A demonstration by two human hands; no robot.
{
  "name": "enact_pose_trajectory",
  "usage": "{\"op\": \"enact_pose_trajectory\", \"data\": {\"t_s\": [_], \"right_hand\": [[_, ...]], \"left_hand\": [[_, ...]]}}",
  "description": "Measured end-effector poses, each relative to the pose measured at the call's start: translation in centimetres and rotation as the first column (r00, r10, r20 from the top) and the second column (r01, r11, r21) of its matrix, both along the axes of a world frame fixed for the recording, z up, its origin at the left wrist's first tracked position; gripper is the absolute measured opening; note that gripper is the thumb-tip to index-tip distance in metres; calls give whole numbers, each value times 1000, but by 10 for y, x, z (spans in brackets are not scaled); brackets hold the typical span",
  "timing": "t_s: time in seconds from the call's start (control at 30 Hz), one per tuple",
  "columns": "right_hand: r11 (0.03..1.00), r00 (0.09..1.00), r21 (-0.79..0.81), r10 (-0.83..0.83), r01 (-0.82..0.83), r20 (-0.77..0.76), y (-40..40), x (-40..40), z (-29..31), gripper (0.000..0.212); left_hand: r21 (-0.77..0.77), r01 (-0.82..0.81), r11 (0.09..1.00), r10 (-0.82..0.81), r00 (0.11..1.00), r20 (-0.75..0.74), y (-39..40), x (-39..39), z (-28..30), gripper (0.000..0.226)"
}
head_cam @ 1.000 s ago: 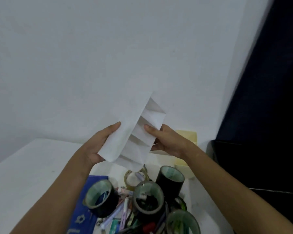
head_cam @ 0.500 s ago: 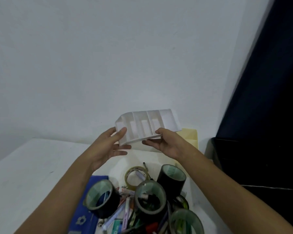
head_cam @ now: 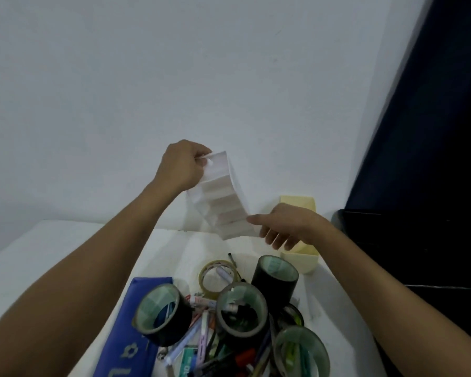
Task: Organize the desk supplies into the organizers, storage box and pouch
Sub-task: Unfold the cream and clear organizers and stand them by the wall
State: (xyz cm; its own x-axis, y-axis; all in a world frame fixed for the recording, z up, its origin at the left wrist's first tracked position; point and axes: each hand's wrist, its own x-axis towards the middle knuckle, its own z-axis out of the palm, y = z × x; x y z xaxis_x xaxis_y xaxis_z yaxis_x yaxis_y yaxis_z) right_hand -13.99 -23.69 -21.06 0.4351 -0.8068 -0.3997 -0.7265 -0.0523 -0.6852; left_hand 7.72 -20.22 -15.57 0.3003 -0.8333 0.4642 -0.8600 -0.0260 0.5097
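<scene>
Left hand (head_cam: 184, 165) pinches the top end of the white divided organizer (head_cam: 223, 198), held tilted in the air above the table's (head_cam: 52, 248) far edge, right hand (head_cam: 286, 227) loose-fingered at its lower end — best level it before setting down.

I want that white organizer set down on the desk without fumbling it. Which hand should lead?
Probably the left hand: it grips the white organizer at its top end. The right hand is open, with only its fingertips at the lower end, so it can steady it.
</scene>
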Motion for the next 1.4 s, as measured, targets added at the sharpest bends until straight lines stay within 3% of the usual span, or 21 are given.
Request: {"op": "enact_pose_trajectory", "data": {"t_s": [0.1,0.23,0.33,0.47,0.67,0.8,0.93,1.03,1.17,1.4], "right_hand": [[961,1000,-278,0,-4,-16,-6,-2,-4,57],[947,994,-311,101,-81,49,-13,7,-19,67],[922,994,-380,99,-76,40,-19,11,-33,57],[903,995,-429,72,-33,75,-28,13,-45,38],[870,990,-491,20,53,141,-40,15,-60,33],[876,987,-480,42,39,157,-44,16,-68,34],[861,979,-505,40,68,200,-46,22,-75,32],[866,974,-494,38,79,223,-50,30,-81,33],[897,961,-425,6,117,278,-57,45,-92,42],[886,949,-436,-16,159,314,-66,53,-100,42]], "left_hand": [[97,64,993,-66,998,18,-25,-4,-16,20],[214,133,968,-133,991,-17,-46,-16,-37,20],[204,169,964,-154,984,-88,-53,-25,-48,24],[151,85,985,-48,972,-230,-59,-28,-53,31],[140,81,987,-2,872,-489,-57,-23,-68,42],[138,246,960,-115,789,-603,-43,-19,-74,61],[157,363,918,-253,844,-472,-30,-16,-82,67],[180,248,952,-170,915,-365,-32,-5,-87,77],[176,155,972,-96,947,-305,-32,1,-87,70],[129,94,987,-73,984,-162,-33,1,-94,61]]}}
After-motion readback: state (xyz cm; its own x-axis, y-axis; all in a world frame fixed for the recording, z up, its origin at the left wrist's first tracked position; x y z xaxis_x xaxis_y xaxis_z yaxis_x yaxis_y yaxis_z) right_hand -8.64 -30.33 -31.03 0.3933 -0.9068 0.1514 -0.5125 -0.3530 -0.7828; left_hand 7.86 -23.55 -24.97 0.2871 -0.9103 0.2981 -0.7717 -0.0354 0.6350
